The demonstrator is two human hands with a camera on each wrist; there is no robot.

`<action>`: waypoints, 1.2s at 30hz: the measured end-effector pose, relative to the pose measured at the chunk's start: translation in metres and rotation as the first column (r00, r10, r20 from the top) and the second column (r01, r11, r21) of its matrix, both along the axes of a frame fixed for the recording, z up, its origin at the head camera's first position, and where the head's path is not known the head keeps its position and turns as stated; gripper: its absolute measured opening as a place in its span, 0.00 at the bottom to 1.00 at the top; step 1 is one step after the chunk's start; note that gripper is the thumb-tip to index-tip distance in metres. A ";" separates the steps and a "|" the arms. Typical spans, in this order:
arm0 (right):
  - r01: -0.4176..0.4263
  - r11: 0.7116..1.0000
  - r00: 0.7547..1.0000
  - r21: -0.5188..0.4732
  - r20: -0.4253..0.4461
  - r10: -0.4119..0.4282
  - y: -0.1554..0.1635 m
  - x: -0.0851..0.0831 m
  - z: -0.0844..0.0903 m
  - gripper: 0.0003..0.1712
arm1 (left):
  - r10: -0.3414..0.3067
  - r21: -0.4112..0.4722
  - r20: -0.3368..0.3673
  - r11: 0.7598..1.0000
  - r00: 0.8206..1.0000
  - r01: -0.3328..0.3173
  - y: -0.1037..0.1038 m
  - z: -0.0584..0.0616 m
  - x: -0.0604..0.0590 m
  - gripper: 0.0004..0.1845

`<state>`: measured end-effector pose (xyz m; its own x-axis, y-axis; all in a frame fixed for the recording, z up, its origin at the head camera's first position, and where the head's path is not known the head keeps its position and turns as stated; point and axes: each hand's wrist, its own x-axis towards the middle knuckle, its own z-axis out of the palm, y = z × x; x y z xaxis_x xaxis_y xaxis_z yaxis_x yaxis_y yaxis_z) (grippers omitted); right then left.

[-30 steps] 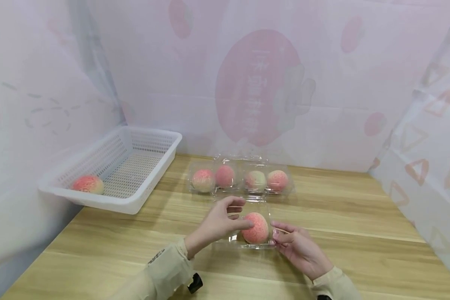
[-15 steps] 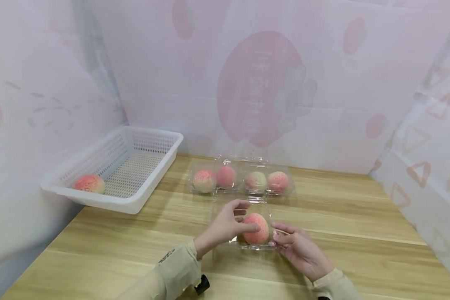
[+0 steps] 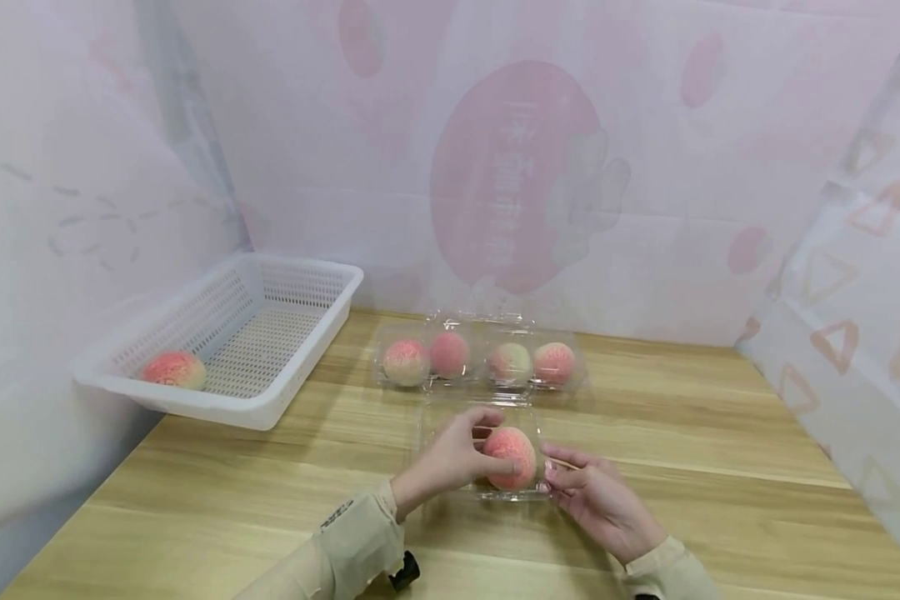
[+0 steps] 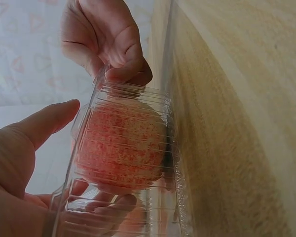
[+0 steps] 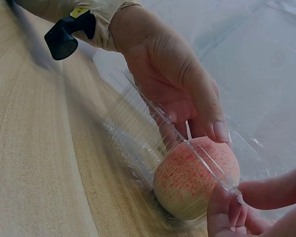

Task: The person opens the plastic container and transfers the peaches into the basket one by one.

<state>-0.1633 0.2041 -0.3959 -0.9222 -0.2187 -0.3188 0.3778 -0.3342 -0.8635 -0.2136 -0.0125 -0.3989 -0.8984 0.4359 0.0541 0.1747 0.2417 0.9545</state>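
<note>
A pink and pale-yellow peach [image 3: 512,450] sits in the right part of an open clear plastic box [image 3: 441,412] on the table. My left hand [image 3: 453,454] reaches in from the left and holds the peach, its thumb over the fruit and its other fingers along the left and far side. In the right wrist view the left thumb lies on top of the peach [image 5: 192,182]. At the box's right edge, my right hand [image 3: 603,504] pinches the plastic rim between thumb and fingers. The left wrist view shows the peach [image 4: 121,145] through the ribbed plastic wall.
Clear packs with several peaches [image 3: 405,362] stand behind the open box. At the left is a white perforated basket [image 3: 292,375] with one peach [image 3: 174,369] in its near end. Printed cloth [image 3: 330,208] walls the wooden table [image 3: 720,417] at the back and sides.
The left hand's fingers have moved in from the left and closed around the peach; its thumb lies further across it. The right hand stays on the box rim.
</note>
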 end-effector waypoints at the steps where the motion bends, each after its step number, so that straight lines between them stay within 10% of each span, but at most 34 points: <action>1: -0.002 1.000 1.000 0.001 -0.002 0.002 0.000 0.000 0.000 0.32 | -0.002 -0.005 0.000 1.000 1.000 0.002 0.000 -0.001 0.000 0.36; 36: 0.005 1.000 1.000 -0.001 -0.006 -0.005 -0.001 0.000 0.000 0.33 | -0.020 -0.051 -0.001 0.999 1.000 0.020 0.001 -0.003 0.000 0.36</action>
